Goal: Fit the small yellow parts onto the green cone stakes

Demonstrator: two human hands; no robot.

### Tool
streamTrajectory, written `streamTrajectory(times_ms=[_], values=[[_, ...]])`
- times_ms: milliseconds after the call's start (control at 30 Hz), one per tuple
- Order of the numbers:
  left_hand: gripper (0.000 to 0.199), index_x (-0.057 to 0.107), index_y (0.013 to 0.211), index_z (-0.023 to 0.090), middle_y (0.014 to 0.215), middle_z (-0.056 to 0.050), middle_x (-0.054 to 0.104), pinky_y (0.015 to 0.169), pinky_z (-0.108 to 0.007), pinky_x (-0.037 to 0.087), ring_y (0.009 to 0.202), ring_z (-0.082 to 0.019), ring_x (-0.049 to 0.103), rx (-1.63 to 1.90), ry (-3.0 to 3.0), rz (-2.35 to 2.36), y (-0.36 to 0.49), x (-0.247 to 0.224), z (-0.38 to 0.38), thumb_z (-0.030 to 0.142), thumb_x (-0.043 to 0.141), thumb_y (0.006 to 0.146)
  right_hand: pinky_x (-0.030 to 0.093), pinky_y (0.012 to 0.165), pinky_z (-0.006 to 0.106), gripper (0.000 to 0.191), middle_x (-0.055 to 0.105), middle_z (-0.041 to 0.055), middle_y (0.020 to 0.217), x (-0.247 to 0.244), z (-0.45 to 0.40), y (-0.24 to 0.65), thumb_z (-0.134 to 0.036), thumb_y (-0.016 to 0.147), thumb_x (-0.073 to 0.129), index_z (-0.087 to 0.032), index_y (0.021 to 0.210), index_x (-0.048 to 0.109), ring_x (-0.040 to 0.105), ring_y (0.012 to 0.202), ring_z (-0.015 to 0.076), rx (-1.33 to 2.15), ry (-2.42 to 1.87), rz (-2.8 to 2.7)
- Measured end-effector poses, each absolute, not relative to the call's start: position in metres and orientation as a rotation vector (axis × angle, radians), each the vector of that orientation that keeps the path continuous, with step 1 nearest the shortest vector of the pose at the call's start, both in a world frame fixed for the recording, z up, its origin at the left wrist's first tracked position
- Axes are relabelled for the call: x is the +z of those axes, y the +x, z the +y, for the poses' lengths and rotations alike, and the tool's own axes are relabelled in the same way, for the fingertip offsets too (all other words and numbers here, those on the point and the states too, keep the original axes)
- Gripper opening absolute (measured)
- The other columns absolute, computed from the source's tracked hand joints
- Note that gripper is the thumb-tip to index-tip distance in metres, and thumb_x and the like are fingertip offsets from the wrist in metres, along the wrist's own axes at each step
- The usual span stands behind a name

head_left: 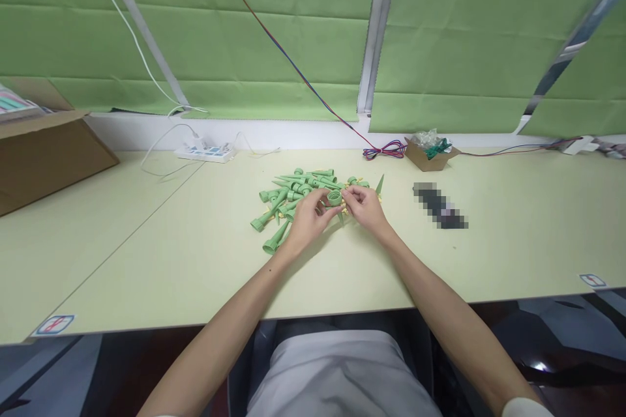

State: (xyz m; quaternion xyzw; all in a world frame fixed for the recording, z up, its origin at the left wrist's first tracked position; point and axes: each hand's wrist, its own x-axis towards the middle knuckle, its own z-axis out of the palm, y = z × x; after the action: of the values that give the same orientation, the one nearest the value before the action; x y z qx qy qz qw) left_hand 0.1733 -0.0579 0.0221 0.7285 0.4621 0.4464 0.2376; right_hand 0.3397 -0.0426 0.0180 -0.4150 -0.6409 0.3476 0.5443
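One green cup-shaped piece (334, 199) sits between the two hands, at the right part of the heap (293, 195), its round open end turned up toward the head. The left grip (309, 219) is narrow and holds this piece, thumb and fingers closed about its left side and underside. The right grip (366, 206) is pinched together at the rim on the other side; whether it also holds some small thing, I cannot tell. A green point (341, 218) shows just below, and it is unclear whether it belongs to the held piece.

The heap itself is made of green spikes with round, hollow ends, lying in many directions, with small yellow bits (268, 212) among them. One green spike (380, 184) points upward at the heap's right edge, beside the right grip. Under the heap spreads a pale counter (342, 273).

To the right of the heap lies a dark object (437, 206), blurred by blocks. Beyond the heap, on the right, are a coiled red-and-blue cable (385, 150) and a small cardboard box (424, 159) holding clear and dark green material. Beyond the heap, on the left, lies a white power strip (208, 154); farther left of the heap stands a large cardboard box (49, 155). Green blinds (274, 45) hang behind the heap
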Motion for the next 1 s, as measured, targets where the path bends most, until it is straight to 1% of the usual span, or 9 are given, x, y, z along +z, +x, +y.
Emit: streamTrajectory(times_ms=[233, 300, 367, 433, 500, 600, 733, 933, 1000], values=[[0.046, 0.059, 0.115, 0.022, 0.09, -0.003, 0.066, 0.062, -0.026, 0.043, 0.063, -0.014, 0.056, 1.171, 1.814, 1.247, 0.178, 0.029, -0.064, 0.058, 0.061, 0.087, 0.029, 0.045, 0.027, 0.045, 0.044, -0.0035, 0.049, 0.015, -0.04, 0.338, -0.061, 0.084, 0.062, -0.022, 0.065, 0.051, 0.037, 0.045, 0.0115, 0.818, -1.002, -1.436], [0.046, 0.059, 0.105, 0.021, 0.084, -0.003, 0.066, 0.06, -0.027, 0.044, 0.06, -0.013, 0.056, 1.204, 1.703, 1.222, 0.178, 0.029, -0.062, 0.064, 0.052, 0.091, 0.03, 0.046, 0.028, 0.046, 0.045, -0.0032, 0.051, 0.015, -0.04, 0.339, -0.063, 0.084, 0.062, -0.022, 0.066, 0.051, 0.038, 0.045, 0.0117, 0.805, -0.993, -1.429], [0.053, 0.058, 0.088, 0.02, 0.072, -0.003, 0.063, 0.056, -0.027, 0.043, 0.055, -0.014, 0.055, 1.187, 1.551, 1.186, 0.177, 0.03, -0.059, 0.071, 0.045, 0.091, 0.031, 0.047, 0.028, 0.046, 0.046, -0.0027, 0.052, 0.016, -0.041, 0.339, -0.063, 0.085, 0.061, -0.022, 0.066, 0.051, 0.04, 0.047, 0.0119, 0.796, -0.97, -1.432], [0.062, 0.057, 0.075, 0.018, 0.062, -0.004, 0.059, 0.052, -0.027, 0.043, 0.051, -0.014, 0.054, 1.063, 1.373, 1.136, 0.176, 0.03, -0.056, 0.075, 0.042, 0.089, 0.033, 0.048, 0.028, 0.045, 0.048, -0.0025, 0.054, 0.017, -0.042, 0.339, -0.062, 0.086, 0.06, -0.022, 0.069, 0.052, 0.041, 0.048, 0.0121, 0.798, -0.933, -1.44], [0.068, 0.06, 0.068, 0.015, 0.06, -0.006, 0.059, 0.051, -0.027, 0.042, 0.05, -0.013, 0.055, 0.894, 1.226, 1.072, 0.174, 0.03, -0.056, 0.078, 0.041, 0.088, 0.034, 0.048, 0.028, 0.042, 0.049, -0.0021, 0.056, 0.017, -0.043, 0.339, -0.061, 0.087, 0.06, -0.022, 0.072, 0.054, 0.043, 0.049, 0.0125, 0.804, -0.899, -1.466], [0.072, 0.066, 0.071, 0.012, 0.061, -0.008, 0.062, 0.048, -0.024, 0.041, 0.049, -0.012, 0.055, 0.724, 1.093, 0.967, 0.174, 0.03, -0.056, 0.079, 0.043, 0.086, 0.035, 0.049, 0.028, 0.041, 0.051, -0.0017, 0.058, 0.017, -0.044, 0.339, -0.06, 0.089, 0.059, -0.021, 0.075, 0.055, 0.045, 0.05, 0.0129, 0.817, -0.887, -1.523], [0.064, 0.071, 0.082, 0.012, 0.064, -0.006, 0.061, 0.045, -0.022, 0.039, 0.05, -0.01, 0.053, 0.693, 0.997, 0.853, 0.173, 0.03, -0.055, 0.074, 0.053, 0.085, 0.035, 0.05, 0.028, 0.041, 0.05, -0.0022, 0.058, 0.016, -0.044, 0.34, -0.06, 0.089, 0.059, -0.022, 0.075, 0.055, 0.045, 0.05, 0.0127, 0.838, -0.871, -1.549], [0.045, 0.066, 0.083, 0.015, 0.074, -0.007, 0.065, 0.047, -0.024, 0.039, 0.055, -0.012, 0.054, 0.838, 1.069, 0.847, 0.173, 0.033, -0.057, 0.06, 0.067, 0.082, 0.034, 0.049, 0.028, 0.044, 0.05, -0.0022, 0.057, 0.019, -0.045, 0.34, -0.063, 0.087, 0.059, -0.022, 0.074, 0.054, 0.044, 0.05, 0.013, 0.85, -0.9, -1.552], [0.042, 0.062, 0.083, 0.017, 0.073, -0.005, 0.064, 0.048, -0.025, 0.04, 0.056, -0.013, 0.054, 0.888, 1.186, 0.865, 0.174, 0.035, -0.06, 0.058, 0.07, 0.081, 0.034, 0.049, 0.028, 0.046, 0.049, -0.0022, 0.055, 0.021, -0.045, 0.34, -0.065, 0.086, 0.059, -0.022, 0.071, 0.054, 0.044, 0.05, 0.013, 0.834, -0.915, -1.557]])
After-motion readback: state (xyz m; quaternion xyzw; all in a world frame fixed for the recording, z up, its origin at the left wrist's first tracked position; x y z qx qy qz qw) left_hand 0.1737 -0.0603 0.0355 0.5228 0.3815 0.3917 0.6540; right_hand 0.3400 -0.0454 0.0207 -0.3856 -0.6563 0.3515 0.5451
